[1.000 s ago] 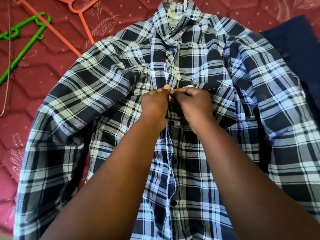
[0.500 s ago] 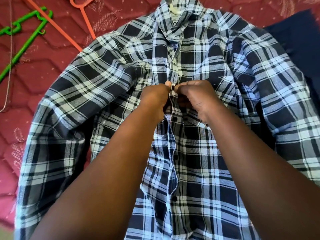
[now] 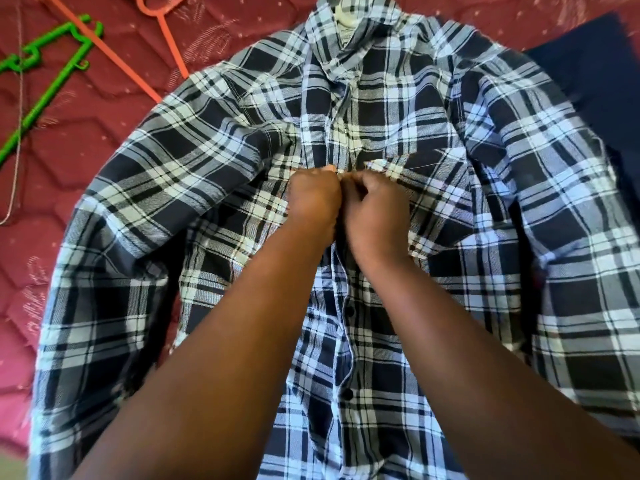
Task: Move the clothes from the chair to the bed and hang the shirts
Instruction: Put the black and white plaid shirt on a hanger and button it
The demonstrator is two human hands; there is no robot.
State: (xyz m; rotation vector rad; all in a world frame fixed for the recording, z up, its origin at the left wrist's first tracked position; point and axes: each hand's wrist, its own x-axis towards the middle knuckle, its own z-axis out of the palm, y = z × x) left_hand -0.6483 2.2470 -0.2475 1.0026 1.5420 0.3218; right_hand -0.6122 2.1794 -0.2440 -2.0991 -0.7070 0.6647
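Both hands, left hand (image 3: 313,199) and right hand (image 3: 372,202), pinch the placket of the navy-and-white plaid cotton shirt (image 3: 450,209), which lies flat on the maroon quilted bed cover (image 3: 86,174). Fingers curled on fabric, knuckles touching. Risk: button slips out of its hole, or tugging shifts the white plastic hanger (image 3: 346,19) beyond the fingertips at the collar.

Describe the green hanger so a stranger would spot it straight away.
Start at the plaid shirt spread across the red bedspread, then look to the upper left. Two hangers lie there; the green hanger is the outer one, bright green, unlike the orange hanger nearer the shirt.
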